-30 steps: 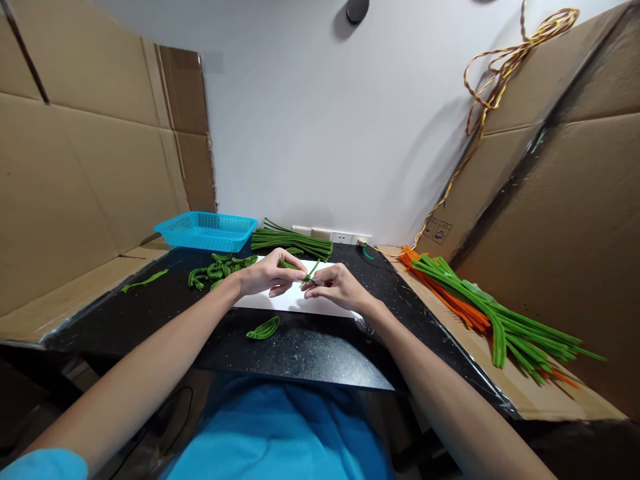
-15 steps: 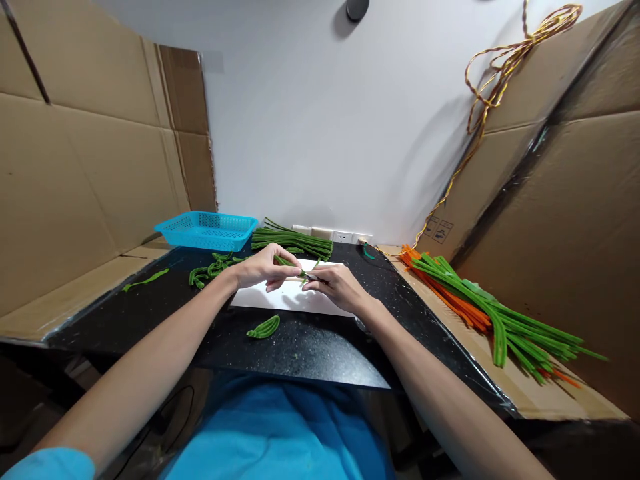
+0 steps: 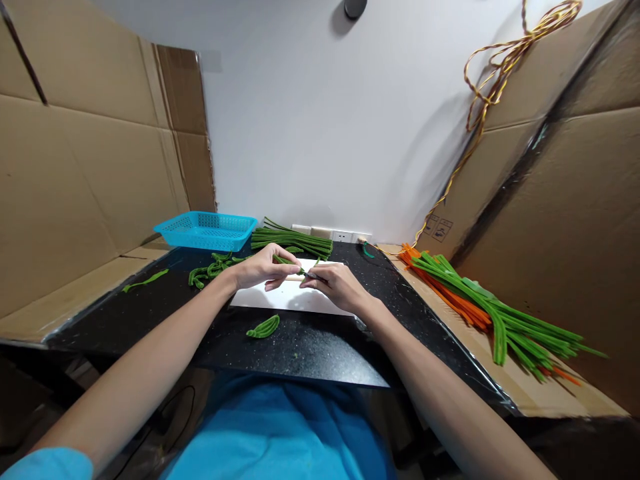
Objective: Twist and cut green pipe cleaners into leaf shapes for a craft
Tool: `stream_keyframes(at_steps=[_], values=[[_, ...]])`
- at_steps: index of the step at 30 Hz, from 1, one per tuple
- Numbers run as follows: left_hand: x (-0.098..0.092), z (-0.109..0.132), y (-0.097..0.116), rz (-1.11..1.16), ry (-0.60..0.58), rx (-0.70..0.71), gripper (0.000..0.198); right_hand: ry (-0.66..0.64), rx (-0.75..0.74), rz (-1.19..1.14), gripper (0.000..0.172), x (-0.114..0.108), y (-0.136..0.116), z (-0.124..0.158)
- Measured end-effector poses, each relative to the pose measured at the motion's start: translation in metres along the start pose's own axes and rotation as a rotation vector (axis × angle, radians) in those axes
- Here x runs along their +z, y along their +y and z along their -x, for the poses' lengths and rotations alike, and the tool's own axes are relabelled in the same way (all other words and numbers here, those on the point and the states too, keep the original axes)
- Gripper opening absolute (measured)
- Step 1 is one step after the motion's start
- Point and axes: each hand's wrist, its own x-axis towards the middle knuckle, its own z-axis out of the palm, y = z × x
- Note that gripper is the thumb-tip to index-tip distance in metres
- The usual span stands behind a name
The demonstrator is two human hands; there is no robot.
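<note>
My left hand (image 3: 261, 268) and my right hand (image 3: 336, 283) meet over a white sheet (image 3: 280, 298) on the black table (image 3: 310, 343). Both pinch a bent green pipe cleaner (image 3: 293, 265) between their fingertips. The right hand also seems to hold a small dark tool at the join, too small to name. A finished green folded piece (image 3: 264, 327) lies on the table in front of the sheet. A heap of similar green folded pieces (image 3: 215, 268) lies to the left of my left hand.
A blue plastic basket (image 3: 206, 230) stands at the back left. A bundle of straight green pipe cleaners (image 3: 293, 242) lies by the wall. Long green and orange pipe cleaners (image 3: 480, 307) lie on cardboard at the right. One stray green piece (image 3: 145, 280) lies far left. Cardboard walls flank both sides.
Both hands have drawn closer together and slightly away from me; the splayed ends of the green pipe cleaner are now folded down between the fingers.
</note>
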Motion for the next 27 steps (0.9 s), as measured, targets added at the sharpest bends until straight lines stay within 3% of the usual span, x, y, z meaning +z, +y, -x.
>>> stream_keyframes(at_steps=[7,16,27], values=[[-0.0012,-0.0011,-0.0022,-0.019,0.043,0.021,0.034,0.014,0.030,0.043,0.025,0.0012,0.0022,0.0005],[-0.0015,-0.0009,-0.0030,-0.027,0.042,0.029,0.036,0.035,0.003,0.127,0.046,0.0011,-0.0018,-0.0001],[-0.0034,0.0017,-0.0017,-0.117,-0.072,0.006,0.035,-0.118,0.011,0.081,0.047,0.0054,-0.0026,-0.0025]])
